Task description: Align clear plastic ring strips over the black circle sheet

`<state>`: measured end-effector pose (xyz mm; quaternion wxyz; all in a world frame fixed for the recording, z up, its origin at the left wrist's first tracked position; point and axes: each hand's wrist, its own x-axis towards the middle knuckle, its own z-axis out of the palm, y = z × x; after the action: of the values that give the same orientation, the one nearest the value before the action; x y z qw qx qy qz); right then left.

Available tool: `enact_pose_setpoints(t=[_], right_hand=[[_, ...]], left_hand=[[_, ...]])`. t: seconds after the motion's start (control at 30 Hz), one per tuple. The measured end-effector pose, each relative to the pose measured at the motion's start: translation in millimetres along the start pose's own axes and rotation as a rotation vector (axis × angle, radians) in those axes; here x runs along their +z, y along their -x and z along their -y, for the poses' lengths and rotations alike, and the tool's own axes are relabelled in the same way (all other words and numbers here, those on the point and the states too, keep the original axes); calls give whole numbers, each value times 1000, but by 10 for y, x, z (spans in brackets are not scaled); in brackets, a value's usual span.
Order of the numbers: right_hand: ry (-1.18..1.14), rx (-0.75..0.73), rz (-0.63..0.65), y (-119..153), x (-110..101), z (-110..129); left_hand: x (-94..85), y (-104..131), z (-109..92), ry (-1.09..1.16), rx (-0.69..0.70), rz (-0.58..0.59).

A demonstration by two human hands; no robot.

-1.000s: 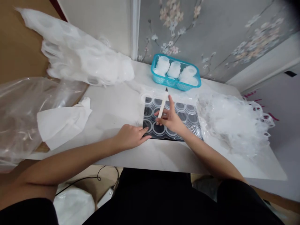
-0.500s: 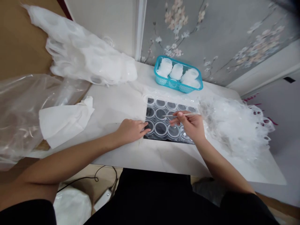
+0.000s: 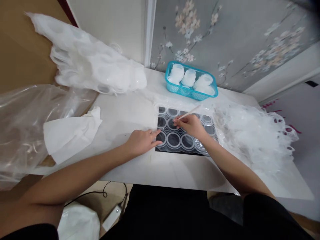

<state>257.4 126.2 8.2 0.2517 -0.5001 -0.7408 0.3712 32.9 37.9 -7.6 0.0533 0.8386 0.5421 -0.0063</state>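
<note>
A clear plastic sheet with rows of white rings (image 3: 173, 140) lies on a black mat (image 3: 182, 153) on the table. My left hand (image 3: 142, 141) rests at the sheet's left edge, fingers stretched out and pressing on it. My right hand (image 3: 188, 125) is closed around a thin white stick (image 3: 192, 111), held like a pen. The fingertips and the stick's lower end are over a ring in the middle row, left of centre. Whether the tip touches the sheet is hidden by the fingers.
Behind the sheet stands a blue basket (image 3: 192, 95) of stacked white rings. Piled at right is ring-holed plastic scrap (image 3: 252, 136). At left lie a bundle of white sheets (image 3: 100, 66), a white cloth-like piece (image 3: 70, 136) and a clear plastic bag (image 3: 22, 116). The table's front edge is near my body.
My right hand has moved left across the sheet with the stick, which now tilts up to the right instead of lying nearly level. My left hand stays at the sheet's edge.
</note>
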Motion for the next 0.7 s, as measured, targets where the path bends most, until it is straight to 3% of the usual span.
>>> enact_pose_setpoints(t=[0.1, 0.2, 0.37, 0.7], right_hand=[[-73, -92, -49, 3, 83, 56], [-75, -142, 49, -8, 218, 109], [-149, -114, 68, -28, 412, 25], [-154, -118, 26, -25, 446, -33]], left_hand=[[0, -4, 2, 12, 3, 11], [9, -11, 14, 16, 0, 4], [24, -20, 36, 28, -2, 15], [9, -38, 44, 38, -17, 56]])
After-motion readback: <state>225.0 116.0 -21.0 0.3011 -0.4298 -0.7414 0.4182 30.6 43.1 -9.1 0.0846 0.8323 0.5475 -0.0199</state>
